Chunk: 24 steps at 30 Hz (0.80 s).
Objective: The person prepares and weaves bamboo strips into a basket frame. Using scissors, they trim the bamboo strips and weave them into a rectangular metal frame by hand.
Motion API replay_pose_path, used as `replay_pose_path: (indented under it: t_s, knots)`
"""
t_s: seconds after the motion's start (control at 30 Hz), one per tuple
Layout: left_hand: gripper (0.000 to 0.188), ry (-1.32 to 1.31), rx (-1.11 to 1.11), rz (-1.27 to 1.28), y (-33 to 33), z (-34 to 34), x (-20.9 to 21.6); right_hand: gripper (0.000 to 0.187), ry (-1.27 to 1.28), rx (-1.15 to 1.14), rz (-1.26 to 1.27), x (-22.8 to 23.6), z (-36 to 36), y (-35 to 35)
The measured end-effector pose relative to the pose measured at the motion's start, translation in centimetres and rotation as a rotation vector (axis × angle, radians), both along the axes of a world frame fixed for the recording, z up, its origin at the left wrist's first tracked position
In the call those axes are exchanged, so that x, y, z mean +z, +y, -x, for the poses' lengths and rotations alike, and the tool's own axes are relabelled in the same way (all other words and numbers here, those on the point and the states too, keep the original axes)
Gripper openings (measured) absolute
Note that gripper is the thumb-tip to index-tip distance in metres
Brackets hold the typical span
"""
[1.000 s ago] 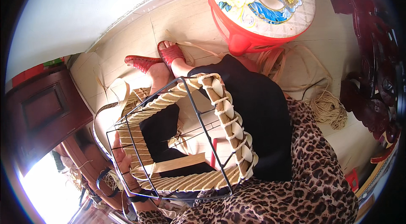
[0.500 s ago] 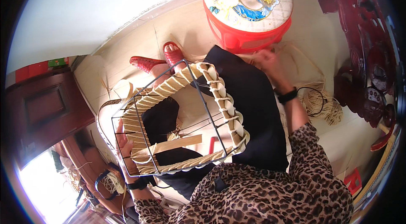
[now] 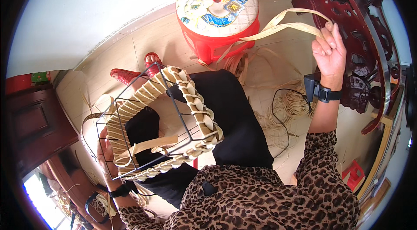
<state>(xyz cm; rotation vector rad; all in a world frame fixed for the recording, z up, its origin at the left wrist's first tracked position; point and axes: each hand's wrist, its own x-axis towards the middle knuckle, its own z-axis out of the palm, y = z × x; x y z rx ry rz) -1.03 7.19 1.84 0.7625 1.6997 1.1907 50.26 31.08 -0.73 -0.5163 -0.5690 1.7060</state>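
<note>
A rectangular black wire basket frame (image 3: pixel 188 129) sits on my lap, partly woven with tan flat strips and pale cord. My left hand (image 3: pixel 105 156) grips its left side; some fingers are hidden behind the weave. One loose flat tan end (image 3: pixel 147 144) sticks into the basket's opening. Raised at the far right, my right hand (image 3: pixel 330 54) pinches a long tan weaving strip (image 3: pixel 295 26) between thumb and fingers. That strip loops leftward and runs down past the red stool's side.
A round red stool (image 3: pixel 202 47) with a flowered top stands ahead. On the floor lie a pile of tan cord (image 3: pixel 289 105) and a black cable (image 3: pixel 278 119). Carved dark furniture (image 3: pixel 360 82) rises at right, a dark cabinet (image 3: pixel 41 121) at left. A small red stool (image 3: pixel 354 175) is lower right.
My right hand has moved up and right from beside the red stool, drawing the strip out in a loop. The view has shifted; my left hand still holds the basket frame.
</note>
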Motion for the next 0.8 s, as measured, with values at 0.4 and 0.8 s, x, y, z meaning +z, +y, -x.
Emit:
replay_pose_path:
  t_s: [0.4, 0.8]
  knots:
    - [0.026, 0.195, 0.031, -0.34, 2.5, -3.4, 9.4, 0.026, -0.255, 0.151, -0.37, 6.7, 5.9, -3.8]
    - [0.051, -0.822, -0.303, -0.14, 6.5, -18.8, 5.6, 0.017, -0.949, 0.49, -0.774, 0.0, 9.6, -17.3]
